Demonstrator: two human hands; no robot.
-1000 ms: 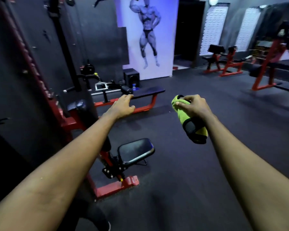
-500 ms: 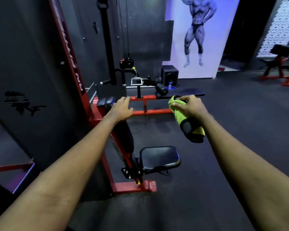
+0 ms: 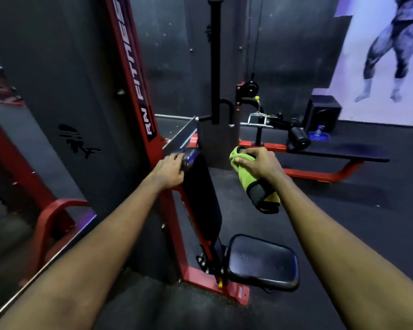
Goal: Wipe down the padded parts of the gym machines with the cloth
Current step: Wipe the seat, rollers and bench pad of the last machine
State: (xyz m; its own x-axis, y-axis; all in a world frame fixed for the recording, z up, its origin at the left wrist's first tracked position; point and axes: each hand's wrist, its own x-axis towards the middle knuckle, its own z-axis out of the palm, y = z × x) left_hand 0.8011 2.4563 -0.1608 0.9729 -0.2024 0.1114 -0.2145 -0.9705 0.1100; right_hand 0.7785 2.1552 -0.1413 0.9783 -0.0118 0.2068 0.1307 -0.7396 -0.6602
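— Right, what sits closest to you?

— Low in the middle of the frame I see the black seat pad (image 3: pixel 260 260), fixed to the red frame (image 3: pixel 234 294) on the dark floor (image 3: pixel 343 222). The tilted back pad (image 3: pixel 200 194) rises from it toward the centre.

— And your grips?

— My left grip (image 3: pixel 168 171) has its fingers bent over the top end of the back pad, holding it. My right grip (image 3: pixel 260 164), just right of centre, is curled tight round the cloth (image 3: pixel 244 179). The cloth is green with a dark edge. It hangs below my fist in the air, near the back pad but not touching it.

— Behind that?

— At centre right there is a flat black bench (image 3: pixel 348 152) on red legs, with a black speaker (image 3: pixel 322 114) past it. A bodybuilder poster (image 3: pixel 372 75) fills the upper right corner.
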